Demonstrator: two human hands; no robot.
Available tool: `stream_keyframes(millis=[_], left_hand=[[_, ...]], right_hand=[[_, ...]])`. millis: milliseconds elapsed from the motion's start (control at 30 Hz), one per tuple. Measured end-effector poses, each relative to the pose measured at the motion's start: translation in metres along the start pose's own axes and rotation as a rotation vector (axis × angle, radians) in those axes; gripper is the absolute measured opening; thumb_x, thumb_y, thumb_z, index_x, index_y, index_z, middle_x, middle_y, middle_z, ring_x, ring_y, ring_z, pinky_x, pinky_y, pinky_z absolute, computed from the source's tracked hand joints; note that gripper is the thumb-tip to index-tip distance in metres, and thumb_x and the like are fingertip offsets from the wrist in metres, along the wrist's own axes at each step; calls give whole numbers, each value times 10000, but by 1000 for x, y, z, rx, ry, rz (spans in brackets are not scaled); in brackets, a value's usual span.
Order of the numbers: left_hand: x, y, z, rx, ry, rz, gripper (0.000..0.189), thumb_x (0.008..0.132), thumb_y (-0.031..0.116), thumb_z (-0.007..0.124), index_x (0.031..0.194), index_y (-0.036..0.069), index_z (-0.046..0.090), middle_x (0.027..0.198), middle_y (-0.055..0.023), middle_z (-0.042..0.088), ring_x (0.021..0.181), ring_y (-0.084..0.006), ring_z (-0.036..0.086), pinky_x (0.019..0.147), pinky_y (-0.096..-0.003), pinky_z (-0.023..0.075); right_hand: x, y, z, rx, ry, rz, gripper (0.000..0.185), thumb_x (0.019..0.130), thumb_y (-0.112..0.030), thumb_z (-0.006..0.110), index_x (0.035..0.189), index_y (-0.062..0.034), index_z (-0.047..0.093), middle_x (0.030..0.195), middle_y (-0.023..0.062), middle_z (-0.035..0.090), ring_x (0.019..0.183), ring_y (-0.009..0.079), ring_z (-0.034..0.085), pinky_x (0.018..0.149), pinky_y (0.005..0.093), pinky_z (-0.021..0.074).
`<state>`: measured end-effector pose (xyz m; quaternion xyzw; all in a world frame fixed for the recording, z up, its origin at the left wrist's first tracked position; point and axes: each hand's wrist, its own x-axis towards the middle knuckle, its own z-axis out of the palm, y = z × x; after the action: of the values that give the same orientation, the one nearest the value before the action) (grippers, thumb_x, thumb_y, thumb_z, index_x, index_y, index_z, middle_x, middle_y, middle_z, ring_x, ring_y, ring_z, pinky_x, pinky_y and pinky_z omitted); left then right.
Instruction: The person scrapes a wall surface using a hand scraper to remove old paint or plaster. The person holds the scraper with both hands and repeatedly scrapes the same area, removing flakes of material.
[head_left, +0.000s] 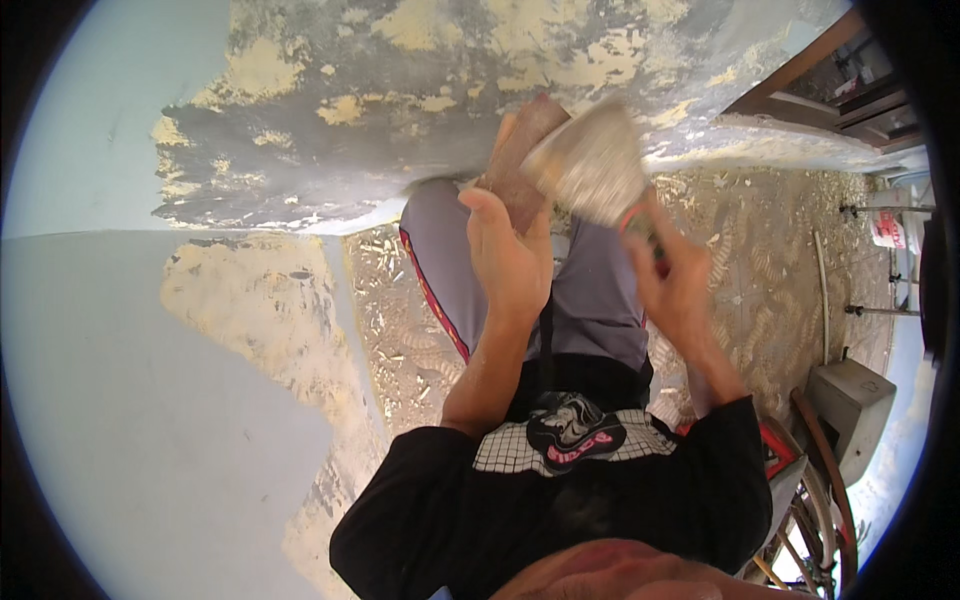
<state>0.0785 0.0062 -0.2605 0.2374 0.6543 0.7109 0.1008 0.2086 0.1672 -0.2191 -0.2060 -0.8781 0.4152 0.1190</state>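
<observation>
My left hand holds a flat reddish-brown block, which could be sandpaper-covered, across its palm and fingers, with the thumb raised at the left. A broad scraper or putty knife is in my right hand, its fingers closed round the dark handle with red parts. The blurred metal blade slants up and left, and its edge lies over or against the block; contact cannot be told. Just beyond both hands stands a wall with grey and yellowish patches where paint has come off.
A second partly bare wall meets it at the left. Paint flakes lie on the patterned floor. A wood-framed window or door is at the upper right. To the right are a white bucket, a pale pipe and a grey box.
</observation>
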Motion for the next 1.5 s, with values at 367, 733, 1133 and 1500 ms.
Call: stream_keyframes(millis=[367, 733, 1133, 1500], left_hand=[[9, 29, 29, -639, 92, -22, 870, 1027, 645, 300, 1525, -68, 321, 1561, -159, 401, 1414, -255, 408, 1171, -377, 321], [14, 36, 35, -681, 121, -1, 900, 1024, 628, 328, 1529, -113, 249, 1566, -186, 378, 1458, -279, 354, 1202, -432, 283], [16, 40, 38, -793, 116, -22, 944, 1002, 615, 417, 1536, -130, 188, 1581, -204, 343, 1447, -311, 376, 1183, -454, 342], [14, 44, 34, -731, 116, -70, 936, 1007, 626, 404, 1539, -119, 205, 1584, -187, 348, 1458, -299, 357, 1192, -451, 322]], right_hand=[[5, -1, -1, -6, 133, 23, 560, 871, -77, 734, 1399, 3, 569, 715, 154, 625, 572, 135, 505, 528, 282, 442], [1, 7, 2, -37, 116, -135, 513, 908, -58, 689, 1399, 19, 561, 908, 192, 711, 688, 116, 610, 578, 278, 492], [-2, 8, 3, -39, 141, -128, 544, 906, -73, 703, 1418, 16, 543, 964, 190, 723, 671, 109, 576, 560, 269, 470], [6, 4, 5, -13, 185, -156, 517, 920, -99, 698, 1407, -13, 546, 841, 201, 674, 573, 245, 613, 547, 343, 519]])
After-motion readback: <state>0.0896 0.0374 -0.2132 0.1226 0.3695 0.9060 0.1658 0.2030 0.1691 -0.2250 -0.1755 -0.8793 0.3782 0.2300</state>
